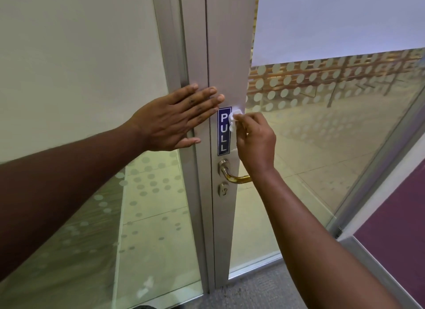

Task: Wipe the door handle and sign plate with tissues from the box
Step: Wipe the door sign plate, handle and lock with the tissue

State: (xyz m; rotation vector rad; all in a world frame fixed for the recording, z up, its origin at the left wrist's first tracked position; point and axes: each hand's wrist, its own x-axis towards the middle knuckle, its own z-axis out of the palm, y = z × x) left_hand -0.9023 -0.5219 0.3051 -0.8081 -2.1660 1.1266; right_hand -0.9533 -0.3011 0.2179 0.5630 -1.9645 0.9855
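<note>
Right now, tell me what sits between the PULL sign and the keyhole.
In the head view, the door handle sits between the PULL sign above and the keyhole below, all on the door's metal frame.

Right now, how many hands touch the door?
2. The left hand lies flat on the frame above the PULL sign; the right hand presses a tissue on it.

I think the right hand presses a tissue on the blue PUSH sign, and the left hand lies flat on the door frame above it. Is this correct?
Not quite. The head view shows the sign reads PULL, not PUSH. The rest holds: the right hand presses a tissue on its upper part, and the left hand lies flat on the door frame above it.
</note>
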